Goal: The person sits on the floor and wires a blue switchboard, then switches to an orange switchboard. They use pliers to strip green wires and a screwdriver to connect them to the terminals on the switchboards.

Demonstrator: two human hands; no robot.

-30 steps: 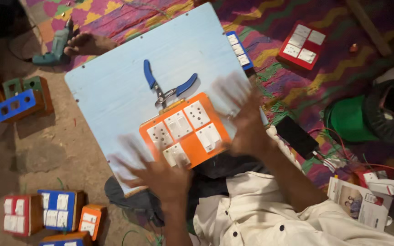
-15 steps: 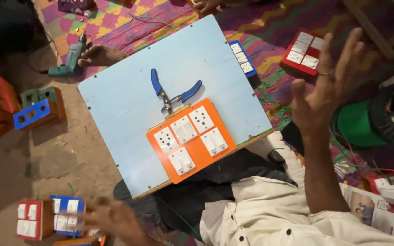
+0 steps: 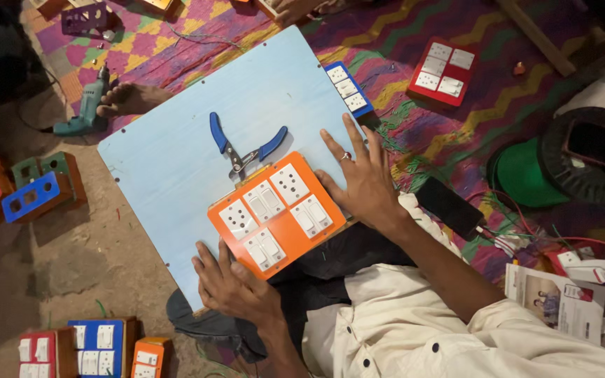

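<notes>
An orange switch panel (image 3: 276, 213) with white switches and sockets lies on a pale blue board (image 3: 176, 161) resting on my lap. My left hand (image 3: 232, 283) lies flat at the panel's near corner, fingers touching its edge. My right hand (image 3: 362, 178) rests open on the board against the panel's right side, fingers spread. Blue-handled pliers (image 3: 246, 147) lie on the board just beyond the panel. Neither hand grips anything.
A blue switch strip (image 3: 346, 87) sits at the board's far corner and a red switch panel (image 3: 441, 71) on the patterned mat. A teal drill (image 3: 85, 108) and someone's foot (image 3: 131, 98) lie left. Coloured switch boxes (image 3: 92, 346) stand near-left; a black phone (image 3: 449, 206) right.
My right hand came down from the air onto the board beside the panel. My left hand moved up from the boxes at lower left to the panel's near corner.
</notes>
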